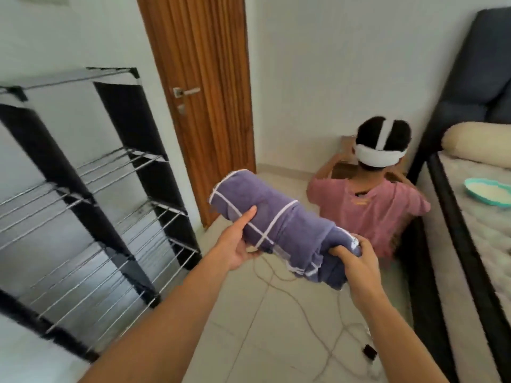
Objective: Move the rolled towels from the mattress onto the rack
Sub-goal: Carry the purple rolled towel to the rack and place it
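Observation:
A rolled purple towel with white stripes [279, 225] hangs in the air at the centre of the view, held by both hands. My left hand [237, 244] grips its middle from below, thumb on top. My right hand [356, 264] clutches its near, looser end. The rack [91, 205], black-framed with metal-rod shelves, stands to the left against the wall, and its visible shelves are bare. The mattress [481, 233] lies along the right edge of the view, with no other rolled towel visible on it.
A person in a pink shirt [370, 205] with a white head strap sits on the floor ahead, back turned. A wooden door [199, 100] stands behind the rack. Cables [326, 322] trail over the tiled floor. A cream bolster [478, 143] and a teal-rimmed item [486, 192] lie on the mattress.

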Demonstrator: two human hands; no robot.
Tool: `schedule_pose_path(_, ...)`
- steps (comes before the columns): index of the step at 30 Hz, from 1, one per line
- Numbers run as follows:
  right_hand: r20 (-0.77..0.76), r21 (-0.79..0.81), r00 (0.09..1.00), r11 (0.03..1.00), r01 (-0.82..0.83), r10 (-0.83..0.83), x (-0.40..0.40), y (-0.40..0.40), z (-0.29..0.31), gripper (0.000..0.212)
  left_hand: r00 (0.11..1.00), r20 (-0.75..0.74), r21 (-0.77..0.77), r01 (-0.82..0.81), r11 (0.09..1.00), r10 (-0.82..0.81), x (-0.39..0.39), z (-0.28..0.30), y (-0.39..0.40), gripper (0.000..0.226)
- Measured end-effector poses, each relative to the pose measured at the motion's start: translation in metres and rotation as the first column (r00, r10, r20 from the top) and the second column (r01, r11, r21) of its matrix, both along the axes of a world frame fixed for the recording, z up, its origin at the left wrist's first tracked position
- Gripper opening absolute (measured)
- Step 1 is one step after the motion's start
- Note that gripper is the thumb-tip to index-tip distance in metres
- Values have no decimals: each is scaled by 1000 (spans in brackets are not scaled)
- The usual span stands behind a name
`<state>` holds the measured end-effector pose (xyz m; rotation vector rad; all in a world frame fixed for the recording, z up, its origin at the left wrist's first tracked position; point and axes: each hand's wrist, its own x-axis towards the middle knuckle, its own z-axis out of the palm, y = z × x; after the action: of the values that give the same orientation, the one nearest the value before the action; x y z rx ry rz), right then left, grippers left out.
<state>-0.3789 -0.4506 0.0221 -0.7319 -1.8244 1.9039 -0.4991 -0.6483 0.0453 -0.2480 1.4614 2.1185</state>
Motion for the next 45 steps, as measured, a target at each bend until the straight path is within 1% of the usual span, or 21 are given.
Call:
schedule_pose_path(2, 4, 19, 996, 996, -93, 93, -39, -25, 2, 22, 996, -11, 4, -89, 996, 90, -16, 4, -36, 51)
schedule_pose_path(3, 6, 20, 992, 991, -129, 129, -58, -38, 4, 20, 991, -15, -2, -131, 991, 131, -25, 7, -52, 54)
schedule_pose_path(6, -18, 0, 963, 963, -268, 268, -115, -73, 8, 15, 970, -20, -6, -243, 970, 243, -60, 13, -93, 35)
schedule_pose_path(7, -28, -13, 951, 951, -309, 308, -134, -83, 8, 16, 961, -18, -2, -277, 961, 277, -74, 14, -105, 37)
schedule_pose_path(9, -50, -29, 924, 925, -380, 378, -173, -99, 7, 34, 932, -11, 2, -361, 933, 361, -102, 18, -120, 58)
schedule_pose_path(10, -60, -28, 913, 914, -405, 403, -193, -105, 6, 37, 916, -7, -6, -401, 916, 401, -118, 20, -125, 65)
schedule_pose_path(12, -57, -35, 902, 903, -429, 427, -230, -117, 8, 37, 888, 3, -29, -460, 887, 460, -148, 25, -133, 69)
schedule_pose_path(14, -60, -52, 899, 898, -437, 434, -267, -125, 12, 32, 872, -2, -31, -490, 871, 490, -176, 30, -139, 65)
schedule_pose_path(17, -57, -66, 887, 885, -461, 458, -316, -140, 18, 16, 863, -8, -24, -504, 863, 504, -213, 41, -150, 45)
schedule_pose_path(18, -51, -59, 888, 886, -460, 458, -330, -147, 19, 15, 854, 5, -26, -520, 854, 520, -227, 42, -156, 39)
schedule_pose_path(19, -47, -51, 883, 882, -468, 466, -342, -152, 19, 21, 842, 21, -25, -539, 842, 539, -240, 43, -161, 40)
schedule_pose_path(21, -64, -36, 856, 856, -516, 514, -369, -168, 21, 41, 828, 25, -9, -561, 828, 561, -267, 45, -176, 62)
schedule_pose_path(22, -71, -19, 840, 841, -540, 538, -381, -177, 24, 48, 825, 19, 1, -565, 825, 565, -281, 47, -183, 69)
schedule_pose_path(24, -59, -13, 818, 819, -574, 573, -405, -191, 29, 61, 814, 26, 17, -581, 814, 581, -307, 49, -198, 74)
schedule_pose_path(29, -151, 41, 788, 800, -598, 597, -460, -244, 36, 62, 799, 20, 38, -602, 798, 601, -384, 54, -250, 79)
schedule_pose_path(33, -189, 47, 792, 811, -583, 580, -509, -289, 35, 65, 782, -8, 31, -623, 782, 623, -441, 56, -287, 67)
schedule_pose_path(36, -208, 42, 802, 824, -564, 560, -535, -317, 40, 68, 742, -26, 60, -667, 742, 670, -479, 53, -305, 80)
schedule_pose_path(37, -210, 57, 800, 824, -563, 561, -543, -325, 40, 66, 727, -33, 85, -682, 727, 686, -491, 51, -312, 79)
schedule_pose_path(40, -211, 109, 819, 846, -523, 533, -564, -348, 36, 61, 645, -71, 82, -756, 649, 761, -516, 47, -329, 63)
schedule_pose_path(42, -179, 136, 833, 852, -506, 523, -573, -359, 33, 60, 619, -91, 29, -781, 623, 780, -529, 38, -337, 62)
schedule_pose_path(45, -149, 122, 843, 856, -503, 516, -582, -369, 20, 58, 625, -104, -127, -780, 613, 773, -538, 23, -340, 68)
